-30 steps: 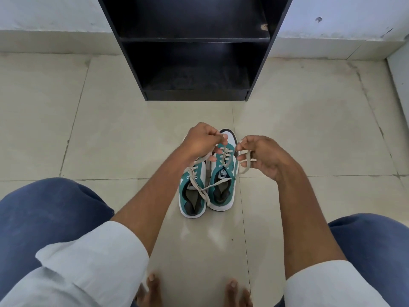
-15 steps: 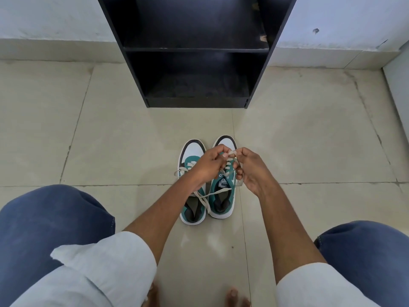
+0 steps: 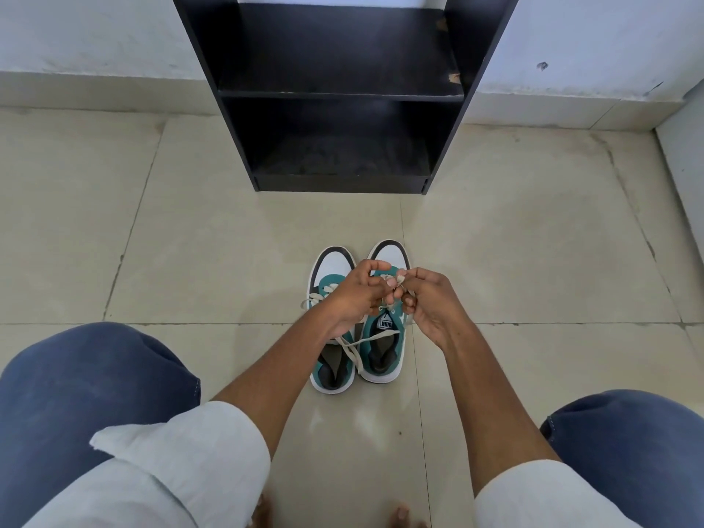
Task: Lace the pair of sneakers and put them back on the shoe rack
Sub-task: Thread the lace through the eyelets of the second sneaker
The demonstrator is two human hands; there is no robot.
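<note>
Two teal and white sneakers stand side by side on the floor tiles, toes toward the rack: the left sneaker (image 3: pixel 330 360) and the right sneaker (image 3: pixel 384 348). Both my hands hover over the right sneaker's lacing. My left hand (image 3: pixel 356 295) and my right hand (image 3: pixel 426 299) meet fingertip to fingertip, pinching the cream lace (image 3: pixel 394 280) between them. A loose length of lace (image 3: pixel 352 350) trails back across both shoe openings. The black shoe rack (image 3: pixel 339 93) stands ahead against the wall, its two visible shelves bare.
My knees in blue trousers (image 3: pixel 87 383) flank the sneakers at left and right, and my bare toes (image 3: pixel 400 516) show at the bottom edge. A white wall (image 3: pixel 95 36) runs behind the rack, with another wall edge (image 3: pixel 682 146) at the far right.
My hands have come together from spread apart, drawing the lace ends to one point over the right sneaker. The view has shifted so the rack and sneakers sit lower in the frame.
</note>
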